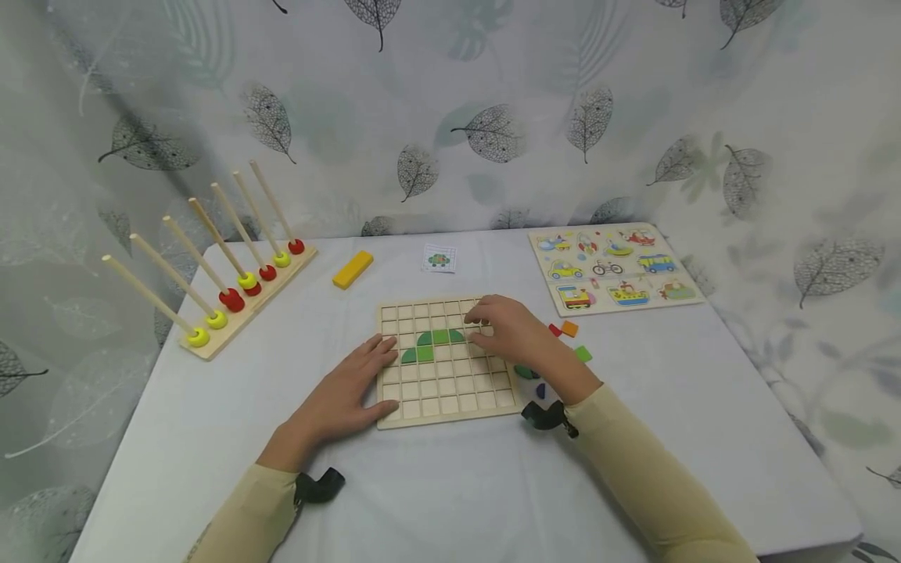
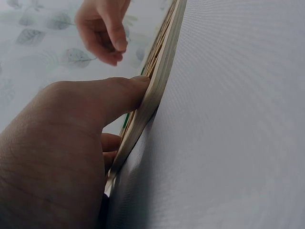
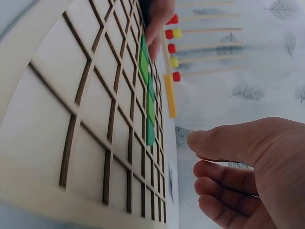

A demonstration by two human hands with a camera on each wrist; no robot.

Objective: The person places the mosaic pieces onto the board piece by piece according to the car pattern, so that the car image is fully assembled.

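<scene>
Your left hand (image 1: 345,395), fingers spread, touches the left edge of the pale wooden grid board (image 1: 450,385), mid-table; your right hand (image 1: 517,332), fingers loosely curled, hovers over its right side. Beige left sleeve (image 1: 242,508) marking unreadable.

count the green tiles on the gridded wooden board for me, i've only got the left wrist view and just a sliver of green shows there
Observer: From the head view, five green tiles lie on the gridded wooden board.
Operator: thanks, and what's lying just past the far edge of the board, my view doesn't show that
Observer: A small white card printed with what looks like a green turtle lies there.
</scene>
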